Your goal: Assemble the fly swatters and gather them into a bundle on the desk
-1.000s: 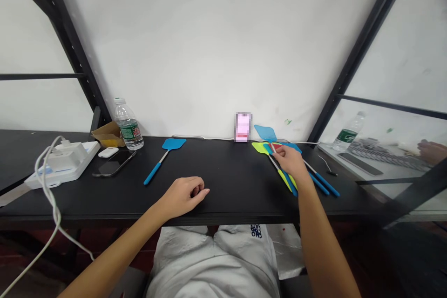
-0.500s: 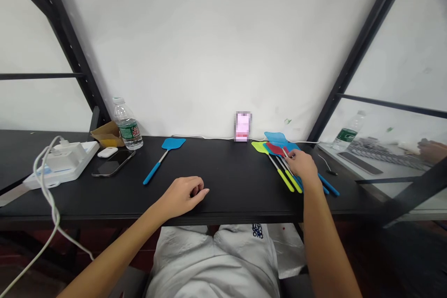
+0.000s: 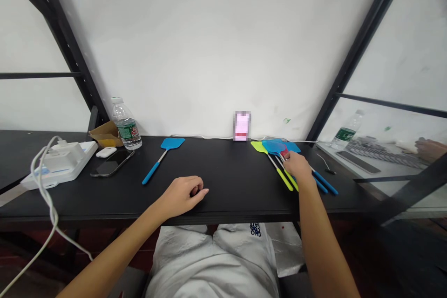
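Note:
My right hand (image 3: 296, 165) is closed around the thin shaft of a blue fly swatter (image 3: 270, 145), whose head lies low over a group of other swatters. Under it show part of a red swatter (image 3: 284, 151) and a yellow-green swatter (image 3: 259, 147). Other blue handles (image 3: 325, 183) stick out to the right of my wrist. How the shafts overlap beneath my fingers is hidden. Loosely curled, my left hand (image 3: 185, 196) rests near the table's front edge, with nothing visible in it. Beyond it to the left lies a single blue swatter (image 3: 172, 143).
On the left of the black table (image 3: 223, 172) are a water bottle (image 3: 128, 128), a cardboard box (image 3: 107, 134), a white earphone case (image 3: 106, 152), a dark phone (image 3: 112, 164) and a white power strip (image 3: 63, 163). A blurred phone (image 3: 242, 125) leans against the wall.
The blue swatter in my right hand first shifted right, then came down with its head over the red one. My right hand moved right, then slightly back left and lower. My left hand stayed still.

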### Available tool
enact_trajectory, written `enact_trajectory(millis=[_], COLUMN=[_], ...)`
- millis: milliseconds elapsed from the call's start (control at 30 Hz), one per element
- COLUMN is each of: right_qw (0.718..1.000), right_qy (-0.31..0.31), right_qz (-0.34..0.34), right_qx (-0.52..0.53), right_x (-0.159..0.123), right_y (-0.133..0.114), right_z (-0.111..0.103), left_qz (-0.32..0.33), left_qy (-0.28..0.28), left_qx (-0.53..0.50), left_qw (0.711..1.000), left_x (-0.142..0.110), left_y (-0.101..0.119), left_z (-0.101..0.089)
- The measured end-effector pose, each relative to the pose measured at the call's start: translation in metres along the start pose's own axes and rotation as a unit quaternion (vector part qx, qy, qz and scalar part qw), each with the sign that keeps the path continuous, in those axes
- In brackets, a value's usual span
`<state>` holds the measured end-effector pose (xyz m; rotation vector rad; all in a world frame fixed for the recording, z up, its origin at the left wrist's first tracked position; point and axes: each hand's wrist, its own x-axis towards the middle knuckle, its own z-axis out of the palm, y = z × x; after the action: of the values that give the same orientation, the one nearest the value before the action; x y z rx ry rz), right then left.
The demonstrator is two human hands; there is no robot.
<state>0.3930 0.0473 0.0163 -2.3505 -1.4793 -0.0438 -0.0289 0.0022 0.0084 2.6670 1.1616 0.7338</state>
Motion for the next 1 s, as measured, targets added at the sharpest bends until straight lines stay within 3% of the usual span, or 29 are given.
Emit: enact_trajectory(millis=[267, 400, 500, 567, 700, 833, 1000], right_qw=[1.000, 0.999, 0.998, 0.996, 0.983, 0.965, 0.958], right_qy=[0.006, 0.026, 0.026, 0.004, -0.057, -0.113, -0.126], right_qz=[-0.002, -0.021, -0.057, -0.092, -0.175, -0.236, -0.256], right_qx=[0.005, 0.019, 0.016, 0.017, 0.025, 0.021, 0.009], right_x=[-0.005, -0.011, -0.018, -0.024, -0.040, -0.054, -0.060], right_y=[-0.009, -0.018, -0.031, -0.044, -0.072, -0.092, -0.104], right_z=[-0.011, -0.020, -0.024, -0.024, -0.016, -0.003, 0.005], left_qz=[0.000, -0.044, -0.146, -0.205, -0.288, -0.337, -0.321], left_qy=[0.013, 0.147, 0.235, 0.223, 0.142, 0.073, 0.046], left_qx=[-0.002, 0.056, 0.180, 0.273, 0.367, 0.373, 0.383], left_qw=[1.000, 0.987, 0.944, 0.913, 0.873, 0.861, 0.865], left_x=[-0.002, -0.003, -0.002, -0.002, -0.007, -0.013, -0.013], left_y=[-0.001, -0.012, -0.026, -0.037, -0.055, -0.065, -0.071], left_z=[0.002, 0.001, -0.008, -0.016, -0.025, -0.027, -0.028])
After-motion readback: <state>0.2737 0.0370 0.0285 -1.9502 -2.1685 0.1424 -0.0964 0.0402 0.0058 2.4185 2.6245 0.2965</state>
